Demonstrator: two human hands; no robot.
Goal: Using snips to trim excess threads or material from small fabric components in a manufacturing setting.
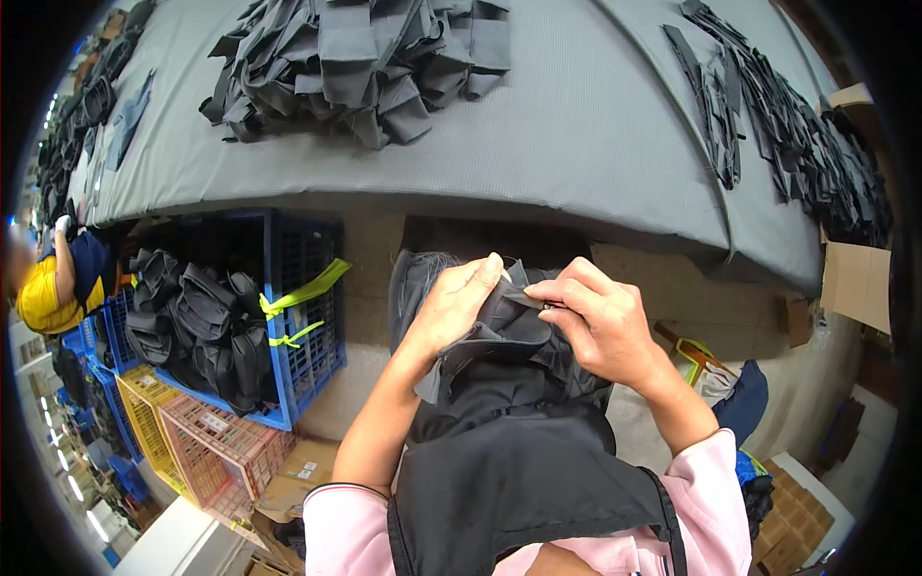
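Observation:
Above my lap, my left hand [449, 312] grips a sewn dark grey fabric piece [509, 322], thumb on top near its upper edge. My right hand [605, 322] pinches the same piece at its far right edge between thumb and fingers. A tiny dark bit shows at those fingertips, too small to name. The piece hangs in folds over more dark fabric, with frayed threads [437, 261] beside my left hand. A black apron [509, 480] covers my front and lap.
Ahead is a table with a grey cover [567, 134], bearing a heap of dark fabric pieces [355, 67] and dark strips [768, 125]. At left stand a blue crate [312, 317] of black pouches [202, 317] and a pink crate [216, 442]. A person in yellow [48, 293] is farther left.

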